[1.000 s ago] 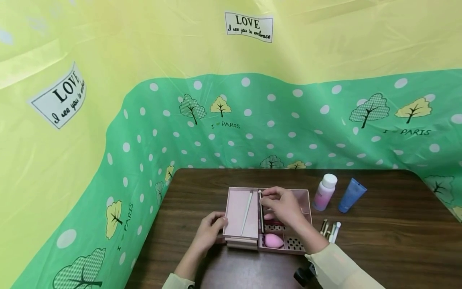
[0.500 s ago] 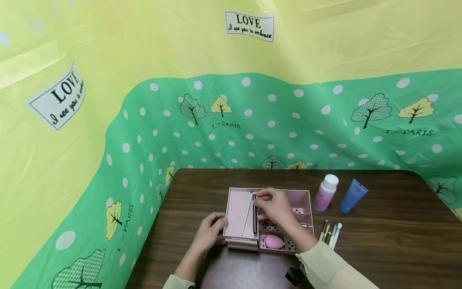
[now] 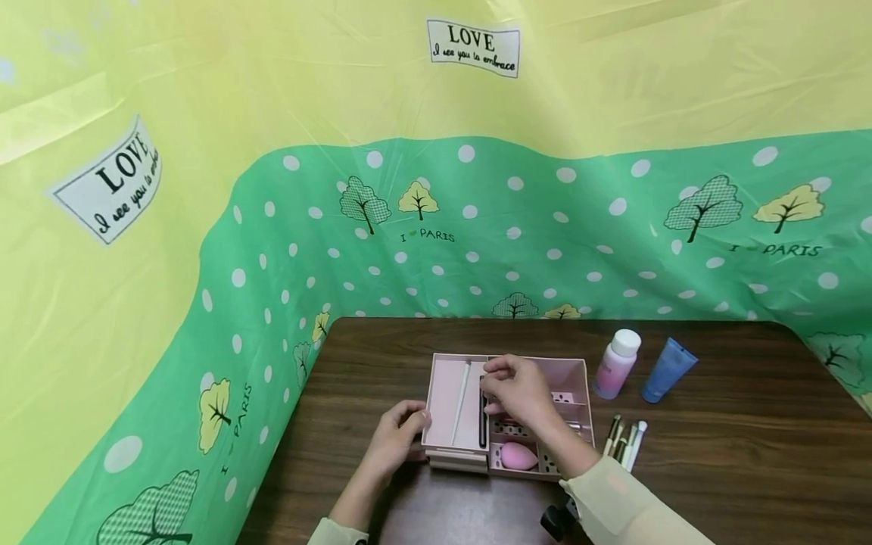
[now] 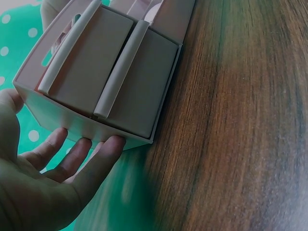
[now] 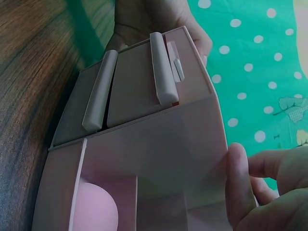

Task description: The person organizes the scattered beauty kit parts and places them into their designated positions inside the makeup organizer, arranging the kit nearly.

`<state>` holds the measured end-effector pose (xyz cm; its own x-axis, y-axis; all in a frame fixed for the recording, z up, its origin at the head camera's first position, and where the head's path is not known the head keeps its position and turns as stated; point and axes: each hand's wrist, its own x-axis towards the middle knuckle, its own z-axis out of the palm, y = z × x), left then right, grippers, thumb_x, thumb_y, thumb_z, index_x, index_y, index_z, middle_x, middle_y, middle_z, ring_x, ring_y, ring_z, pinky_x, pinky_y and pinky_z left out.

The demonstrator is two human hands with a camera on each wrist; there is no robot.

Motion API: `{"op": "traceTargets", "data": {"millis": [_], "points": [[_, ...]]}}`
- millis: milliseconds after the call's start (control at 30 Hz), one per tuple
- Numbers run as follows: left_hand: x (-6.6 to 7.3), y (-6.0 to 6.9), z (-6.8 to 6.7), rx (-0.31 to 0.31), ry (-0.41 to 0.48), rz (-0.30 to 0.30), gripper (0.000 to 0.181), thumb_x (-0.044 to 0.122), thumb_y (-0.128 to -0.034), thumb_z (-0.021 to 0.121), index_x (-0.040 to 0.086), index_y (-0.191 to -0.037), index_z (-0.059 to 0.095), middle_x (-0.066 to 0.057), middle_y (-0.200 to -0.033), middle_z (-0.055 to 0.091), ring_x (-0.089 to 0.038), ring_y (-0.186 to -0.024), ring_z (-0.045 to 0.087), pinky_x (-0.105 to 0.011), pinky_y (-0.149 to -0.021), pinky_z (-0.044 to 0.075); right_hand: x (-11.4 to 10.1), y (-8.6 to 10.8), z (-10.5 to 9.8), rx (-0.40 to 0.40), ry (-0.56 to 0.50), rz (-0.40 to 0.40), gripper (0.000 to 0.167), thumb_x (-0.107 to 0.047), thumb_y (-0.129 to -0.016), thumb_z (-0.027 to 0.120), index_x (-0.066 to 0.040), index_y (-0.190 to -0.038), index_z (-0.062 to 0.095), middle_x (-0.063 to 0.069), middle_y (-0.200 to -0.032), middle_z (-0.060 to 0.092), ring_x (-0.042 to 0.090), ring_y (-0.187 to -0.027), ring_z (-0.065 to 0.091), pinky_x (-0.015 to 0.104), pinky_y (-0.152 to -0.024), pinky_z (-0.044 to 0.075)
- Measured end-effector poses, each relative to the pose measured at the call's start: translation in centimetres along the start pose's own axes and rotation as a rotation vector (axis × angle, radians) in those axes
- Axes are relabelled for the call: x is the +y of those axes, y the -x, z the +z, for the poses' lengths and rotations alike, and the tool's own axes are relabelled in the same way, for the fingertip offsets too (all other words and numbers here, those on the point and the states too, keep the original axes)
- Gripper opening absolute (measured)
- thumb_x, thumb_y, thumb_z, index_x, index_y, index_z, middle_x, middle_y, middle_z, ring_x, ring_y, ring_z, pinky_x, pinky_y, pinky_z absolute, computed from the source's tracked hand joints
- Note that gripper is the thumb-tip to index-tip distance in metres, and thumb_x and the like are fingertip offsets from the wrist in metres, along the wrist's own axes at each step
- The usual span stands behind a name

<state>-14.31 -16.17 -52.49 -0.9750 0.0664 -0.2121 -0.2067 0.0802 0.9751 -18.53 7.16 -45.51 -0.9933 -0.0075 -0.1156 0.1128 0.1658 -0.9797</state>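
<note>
While black stick (image 3: 482, 425) runs fore-and-aft along pink tray (image 3: 446, 397) | left fingers (image 4: 102, 162) spread | right fingers (image 3: 504, 362): pinch unclear

Pink organizer (image 3: 443, 401), white brush (image 3: 461, 401), apparently black brush (image 3: 483, 428), blue tube (image 3: 669, 371), white-dotted green cloth (image 3: 480, 250)

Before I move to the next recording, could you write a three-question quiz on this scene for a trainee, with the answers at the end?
1. Multiple choice: what colour is the cap on the bottle? A: black; B: white; C: blue.
2. True or false: in the head view, the slim white stick lies left of the dark stick.
3. Short answer: which grip touches the left side of the organizer?

Key: 1. B, white. 2. True. 3. The left grip.
</note>
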Motion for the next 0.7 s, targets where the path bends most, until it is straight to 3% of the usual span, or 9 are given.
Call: {"op": "traceTargets", "data": {"millis": [467,700], "points": [[0.1,0.1,0.1,0.001,-0.002,0.001,0.038,0.026,-0.0971,0.064,0.003,-0.128,0.063,-0.013,-0.115,0.063,-0.023,-0.101,0.066,-0.041,-0.062,0.063,-0.3,0.5,-1.5,-0.048,-0.017,0.0,0.029,-0.001,-0.089,0.072,0.007,-0.116,0.068,0.019,-0.1,0.071,0.024,-0.072,0.072,0.037,-0.061,0.064],[0.0,0.1,0.1,0.004,-0.006,0.006,0.038,0.026,-0.0971,0.064,0.003,-0.127,0.063,-0.013,-0.115,0.063,-0.023,-0.1,0.066,-0.041,-0.061,0.063,-0.4,1.0,-3.2,-0.043,0.076,-0.035,0.033,-0.007,-0.09,0.074,0.005,-0.12,0.068,0.02,-0.102,0.073,0.024,-0.063,0.07,0.039,-0.058,0.064]]}}
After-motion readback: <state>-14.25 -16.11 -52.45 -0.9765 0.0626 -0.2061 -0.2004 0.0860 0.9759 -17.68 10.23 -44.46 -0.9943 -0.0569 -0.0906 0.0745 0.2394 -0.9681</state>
